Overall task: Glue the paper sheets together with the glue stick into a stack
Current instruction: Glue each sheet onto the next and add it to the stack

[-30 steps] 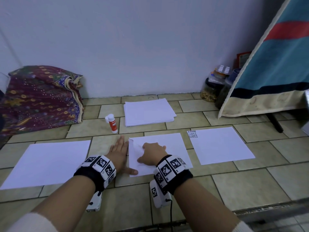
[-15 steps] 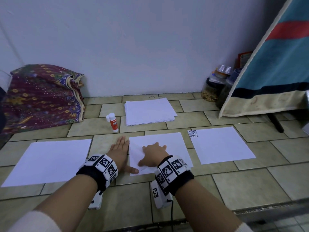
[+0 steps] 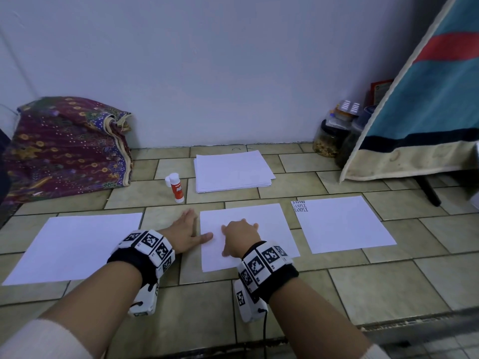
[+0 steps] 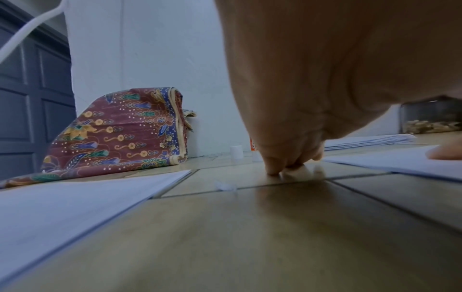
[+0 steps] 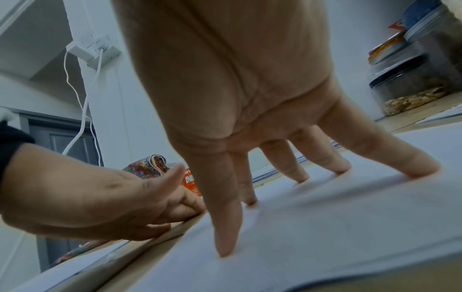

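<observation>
Three white sheets lie in a row on the tiled floor: a left sheet (image 3: 75,244), a middle sheet (image 3: 261,224) and a right sheet (image 3: 342,224) printed with "SAMPLE". My right hand (image 3: 239,235) presses its spread fingertips (image 5: 422,170) down on the middle sheet (image 5: 325,227). Beside that sheet's left edge my left hand (image 3: 188,230) lies flat on the floor, its thumb (image 3: 206,237) reaching onto the paper. The red-and-white glue stick (image 3: 176,187) stands upright beyond the hands. A stack of paper (image 3: 232,171) sits farther back, near the wall.
A patterned folded cloth (image 3: 64,149) lies against the wall at left. Jars (image 3: 328,137) and a hanging striped blanket (image 3: 425,104) stand at right, with a dark leg (image 3: 429,189) below it. A charger cable (image 5: 82,102) hangs on the wall.
The left thumb has slid up onto the middle sheet's left edge. The sheet's raised left edge now lies flat. The right hand keeps pressing on the paper.
</observation>
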